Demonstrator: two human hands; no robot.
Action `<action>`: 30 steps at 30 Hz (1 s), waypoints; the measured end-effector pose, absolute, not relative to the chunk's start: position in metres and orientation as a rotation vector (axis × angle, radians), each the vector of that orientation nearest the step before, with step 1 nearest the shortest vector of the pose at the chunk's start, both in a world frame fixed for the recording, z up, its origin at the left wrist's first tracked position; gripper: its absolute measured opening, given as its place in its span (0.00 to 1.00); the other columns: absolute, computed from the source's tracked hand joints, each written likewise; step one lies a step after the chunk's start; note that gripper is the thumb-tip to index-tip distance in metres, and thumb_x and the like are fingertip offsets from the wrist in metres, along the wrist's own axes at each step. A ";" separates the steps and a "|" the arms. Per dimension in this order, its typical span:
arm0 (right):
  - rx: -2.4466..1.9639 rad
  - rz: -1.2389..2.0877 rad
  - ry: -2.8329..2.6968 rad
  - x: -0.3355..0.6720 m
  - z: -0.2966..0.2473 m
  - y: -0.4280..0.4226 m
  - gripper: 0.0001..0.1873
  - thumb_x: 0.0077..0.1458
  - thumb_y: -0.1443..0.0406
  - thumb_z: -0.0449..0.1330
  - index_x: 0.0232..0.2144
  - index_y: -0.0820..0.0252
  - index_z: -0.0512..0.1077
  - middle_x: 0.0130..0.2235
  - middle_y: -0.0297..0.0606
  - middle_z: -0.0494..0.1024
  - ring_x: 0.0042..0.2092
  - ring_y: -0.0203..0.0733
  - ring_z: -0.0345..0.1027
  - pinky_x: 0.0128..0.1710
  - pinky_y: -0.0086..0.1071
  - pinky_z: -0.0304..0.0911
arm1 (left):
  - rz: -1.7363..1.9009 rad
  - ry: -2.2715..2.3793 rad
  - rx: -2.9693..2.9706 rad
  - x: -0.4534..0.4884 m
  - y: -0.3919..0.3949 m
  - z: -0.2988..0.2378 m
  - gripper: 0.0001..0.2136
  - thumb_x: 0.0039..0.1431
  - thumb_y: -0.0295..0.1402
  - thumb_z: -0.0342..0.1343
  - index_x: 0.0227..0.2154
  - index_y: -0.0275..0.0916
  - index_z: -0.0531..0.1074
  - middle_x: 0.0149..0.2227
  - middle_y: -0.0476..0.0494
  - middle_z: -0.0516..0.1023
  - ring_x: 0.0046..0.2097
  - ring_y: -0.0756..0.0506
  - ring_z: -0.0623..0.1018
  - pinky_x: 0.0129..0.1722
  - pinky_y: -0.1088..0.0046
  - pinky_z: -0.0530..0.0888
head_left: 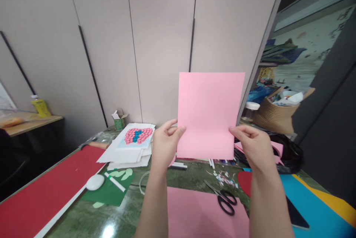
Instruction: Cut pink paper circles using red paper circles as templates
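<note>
I hold a pink sheet of paper (210,113) upright in front of me, above the table. My left hand (164,145) pinches its lower left edge between thumb and fingers. My right hand (254,145) pinches its lower right edge the same way. Under my forearms a larger pink sheet (200,214) lies flat on the green marbled table (122,215). Black-handled scissors (224,197) rest at that sheet's far right corner, just below my right hand.
A long red sheet (47,189) lies at the left, with a green sheet (111,189) and a white oval object (95,182) beside it. White sheets carry a pink and blue craft piece (137,135). Blue and orange paper (317,204), a phone (297,215) and a woven basket (275,117) sit right.
</note>
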State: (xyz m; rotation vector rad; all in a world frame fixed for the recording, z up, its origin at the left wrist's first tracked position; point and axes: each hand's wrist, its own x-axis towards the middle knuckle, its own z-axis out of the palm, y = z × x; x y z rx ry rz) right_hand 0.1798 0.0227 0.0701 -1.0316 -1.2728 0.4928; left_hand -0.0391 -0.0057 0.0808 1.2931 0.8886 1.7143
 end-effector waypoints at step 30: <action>-1.100 0.511 -1.467 0.179 0.071 0.019 0.12 0.45 0.57 0.61 0.19 0.60 0.73 0.22 0.33 0.71 0.27 0.37 0.61 0.25 0.27 0.56 | 1.782 0.823 1.233 -0.042 -0.005 0.080 0.10 0.48 0.34 0.58 0.32 0.33 0.74 0.29 0.43 0.80 0.30 0.46 0.78 0.31 0.74 0.73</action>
